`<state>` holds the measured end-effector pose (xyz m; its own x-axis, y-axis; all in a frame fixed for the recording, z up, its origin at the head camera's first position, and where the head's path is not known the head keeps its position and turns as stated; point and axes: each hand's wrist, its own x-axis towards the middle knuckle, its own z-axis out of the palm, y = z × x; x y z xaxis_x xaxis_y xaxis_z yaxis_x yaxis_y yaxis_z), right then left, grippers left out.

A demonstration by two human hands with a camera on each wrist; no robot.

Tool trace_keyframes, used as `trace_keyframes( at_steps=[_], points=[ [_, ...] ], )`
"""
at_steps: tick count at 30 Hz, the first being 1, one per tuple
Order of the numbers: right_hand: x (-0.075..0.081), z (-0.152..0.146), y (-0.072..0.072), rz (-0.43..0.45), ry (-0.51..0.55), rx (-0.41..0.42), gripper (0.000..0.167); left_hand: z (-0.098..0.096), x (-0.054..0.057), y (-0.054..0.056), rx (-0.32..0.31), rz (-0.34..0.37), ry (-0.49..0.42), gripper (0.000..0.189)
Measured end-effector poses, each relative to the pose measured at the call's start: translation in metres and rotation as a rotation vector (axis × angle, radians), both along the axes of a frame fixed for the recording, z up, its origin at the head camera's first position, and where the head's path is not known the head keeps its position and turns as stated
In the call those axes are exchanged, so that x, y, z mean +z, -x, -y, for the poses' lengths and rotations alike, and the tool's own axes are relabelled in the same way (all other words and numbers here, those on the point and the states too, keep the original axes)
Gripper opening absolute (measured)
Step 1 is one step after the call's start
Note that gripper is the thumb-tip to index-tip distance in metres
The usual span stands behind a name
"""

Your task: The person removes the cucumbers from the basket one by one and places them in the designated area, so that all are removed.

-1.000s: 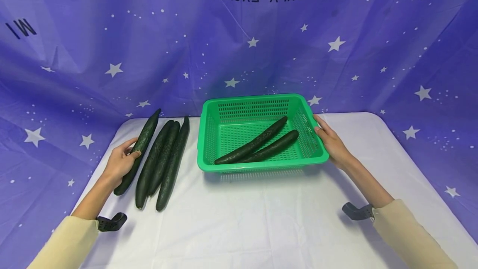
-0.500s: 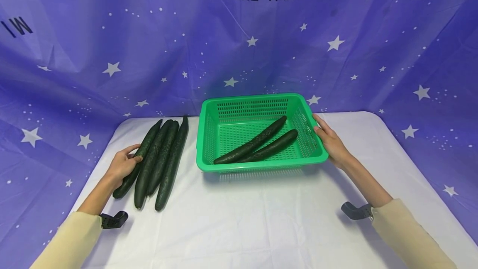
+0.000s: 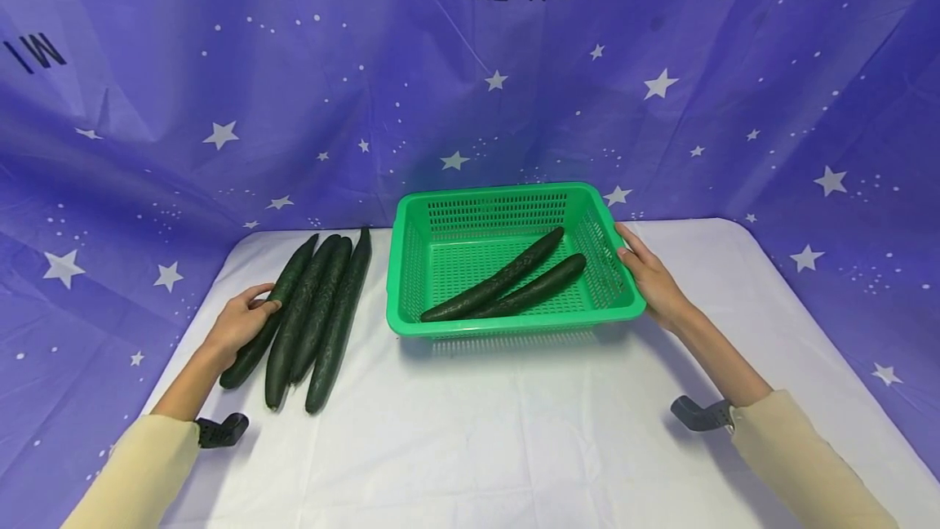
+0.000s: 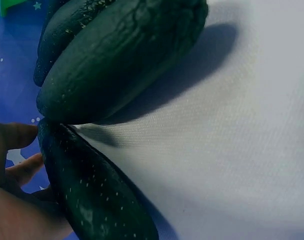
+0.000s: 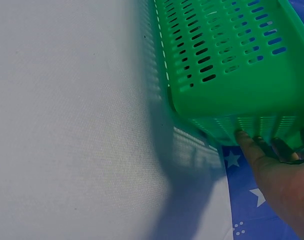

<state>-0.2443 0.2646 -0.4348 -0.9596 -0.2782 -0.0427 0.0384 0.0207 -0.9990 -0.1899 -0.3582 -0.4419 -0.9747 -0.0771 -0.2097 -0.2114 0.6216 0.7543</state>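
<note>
In the head view my left hand [image 3: 241, 323] has its thumb and fingers around the leftmost cucumber [image 3: 257, 349], which lies on the white cloth at the left. Close beside it are three more dark green cucumbers [image 3: 319, 300], slanting the same way. The left wrist view shows the gripped cucumber [image 4: 99, 195] with its tip right at the neighbouring one [image 4: 117, 65]. My right hand [image 3: 656, 284] holds the right end of a green slotted basket [image 3: 514, 325], its fingers under the rim. Two cucumbers [image 3: 507, 276] lie diagonally inside the basket.
White cloth [image 3: 470, 439] covers the table. Behind it and at both sides hangs a purple star-printed curtain [image 3: 294, 96]. A dark wrist mount [image 3: 223, 431] sits at the left cuff and another mount [image 3: 701, 415] at the right.
The leftmost cucumber, in my left hand, has come down and sideways to lie close against the other three. Since half a second ago almost nothing has moved; the right hand stays on the basket.
</note>
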Motion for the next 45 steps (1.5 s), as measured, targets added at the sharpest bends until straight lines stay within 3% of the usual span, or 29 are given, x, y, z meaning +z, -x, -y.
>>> trace_keyframes(
  at_steps=[10,19,24,29,35,45],
  points=[
    [0.001,0.001,0.001,-0.001,-0.004,0.005,0.063,0.002,0.002,0.005,0.018,0.023,0.056,0.062],
    [0.001,0.001,0.002,0.005,0.003,0.001,0.062,0.002,0.008,0.007,0.023,-0.054,0.104,0.061],
    [0.001,0.002,0.002,0.008,0.01,0.0,0.062,-0.007,0.017,0.007,0.045,-0.141,0.114,0.058],
    [0.001,0.001,0.002,0.007,-0.009,-0.008,0.062,-0.038,0.035,0.005,0.004,-0.239,0.062,0.055],
    [0.001,0.0,0.001,0.006,-0.016,-0.005,0.064,-0.088,0.055,0.002,-0.112,-0.275,-0.025,0.054],
    [0.0,0.0,0.001,0.011,0.004,-0.003,0.065,-0.164,0.064,0.007,-0.278,-0.323,-0.18,0.049]
  ],
)
